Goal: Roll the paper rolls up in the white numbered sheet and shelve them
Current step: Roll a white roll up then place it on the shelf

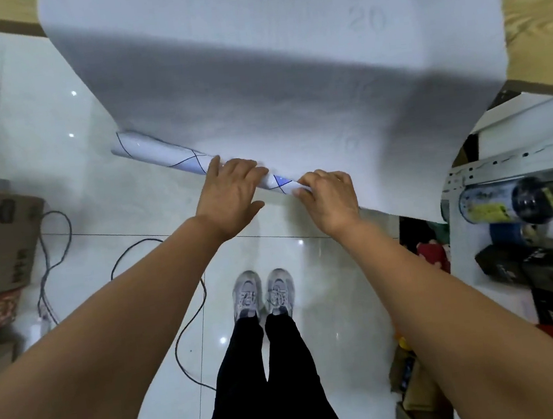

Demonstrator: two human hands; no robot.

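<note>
**A:** What could go wrong here?

**B:** The roll (pixel 158 154) hangs at the lower end of the sheet (pixel 287 70), running slantwise. Both hands crowd its right part. The left hand (pixel 232 193) has its fingers draped over the roll and the thumb beneath. The right hand (pixel 330 196) has its fingers curled, pinching the very end. The far left end is unheld, so I'd expect it to loosen or wind into a cone.

**A:** Anything else?

**B:** The sheet drapes off the counter (pixel 536 24). A hard pull could drag it down or crease it at the edge.

**A:** And around?

**B:** A cable (pixel 184 323) loops over the floor beside the shoes (pixel 264 293), so a trip is possible. The shelf (pixel 511 162) on the right looks crammed, and room may be tight. A box (pixel 3 240) stands on the left.
</note>
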